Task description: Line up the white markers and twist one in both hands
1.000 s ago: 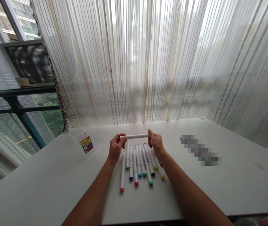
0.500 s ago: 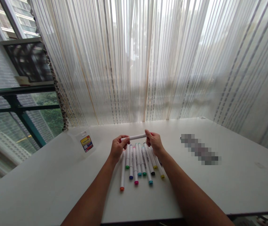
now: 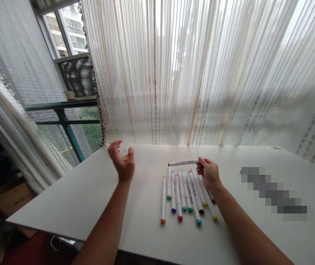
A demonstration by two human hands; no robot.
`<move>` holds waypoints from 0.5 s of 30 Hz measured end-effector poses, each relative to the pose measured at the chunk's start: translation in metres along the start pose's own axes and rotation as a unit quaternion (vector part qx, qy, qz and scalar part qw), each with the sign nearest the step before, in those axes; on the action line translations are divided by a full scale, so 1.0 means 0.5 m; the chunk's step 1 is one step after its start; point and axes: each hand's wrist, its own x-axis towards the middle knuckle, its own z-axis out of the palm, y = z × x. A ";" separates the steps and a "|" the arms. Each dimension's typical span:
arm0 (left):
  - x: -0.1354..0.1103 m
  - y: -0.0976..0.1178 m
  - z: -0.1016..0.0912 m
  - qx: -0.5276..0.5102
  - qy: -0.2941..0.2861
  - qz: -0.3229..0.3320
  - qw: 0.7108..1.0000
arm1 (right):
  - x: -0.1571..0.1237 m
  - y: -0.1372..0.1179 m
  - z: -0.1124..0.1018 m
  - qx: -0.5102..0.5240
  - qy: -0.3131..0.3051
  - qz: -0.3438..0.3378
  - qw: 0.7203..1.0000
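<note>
My right hand (image 3: 208,173) is shut on the right end of a white marker (image 3: 183,162), which has a red-ringed tip and is held level just above the other markers. Those several white markers (image 3: 182,195), with coloured caps, lie side by side on the table, and my right hand is over their far right part. My left hand (image 3: 121,161) is raised and open, holding nothing. It stands in front of a clear plastic packet with a yellow label (image 3: 124,154), which it mostly hides. I cannot tell whether they touch.
The white table (image 3: 96,206) has its left corner and near edge in view. A pixelated patch (image 3: 273,191) covers something on its right side. A sheer striped curtain (image 3: 201,73) hangs along the far edge, and a green-railed window (image 3: 66,125) is at the left.
My left hand has let go of the marker, opened and moved left towards the packet. My right hand alone holds the marker now. The whole view has turned left.
</note>
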 end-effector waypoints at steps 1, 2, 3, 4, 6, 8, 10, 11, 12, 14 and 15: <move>0.016 -0.027 -0.025 0.029 0.018 -0.008 0.999 | -0.001 -0.001 0.001 0.003 0.004 0.000 1.000; 0.027 -0.056 -0.047 0.042 0.015 -0.046 0.998 | -0.002 -0.003 0.002 0.007 0.006 -0.001 1.000; 0.033 -0.086 -0.064 0.038 -0.009 -0.107 0.994 | -0.004 -0.004 0.003 0.012 0.007 -0.001 1.000; 0.035 -0.114 -0.077 0.021 -0.044 -0.180 0.982 | -0.005 -0.006 0.004 0.017 0.006 -0.001 1.000; 0.027 -0.156 -0.085 -0.025 -0.124 -0.282 0.951 | -0.006 -0.009 0.005 0.025 0.002 -0.003 1.000; 0.013 -0.174 -0.075 -0.061 -0.182 -0.320 0.928 | -0.006 -0.010 0.004 0.029 -0.003 -0.007 1.000; 0.001 -0.168 -0.052 -0.089 -0.217 -0.334 0.913 | -0.005 -0.009 0.002 0.030 -0.009 -0.010 0.999; -0.005 -0.158 -0.038 -0.103 -0.230 -0.341 0.906 | -0.005 -0.009 0.001 0.030 -0.012 -0.012 0.999; -0.012 -0.145 -0.023 -0.118 -0.242 -0.345 0.899 | -0.006 -0.010 0.000 0.030 -0.016 -0.014 0.999; -0.027 -0.111 0.009 -0.154 -0.269 -0.351 0.883 | -0.010 -0.017 0.001 0.034 -0.025 -0.025 0.999; -0.037 -0.092 0.025 -0.173 -0.284 -0.354 0.874 | -0.013 -0.024 0.002 0.039 -0.027 -0.033 0.998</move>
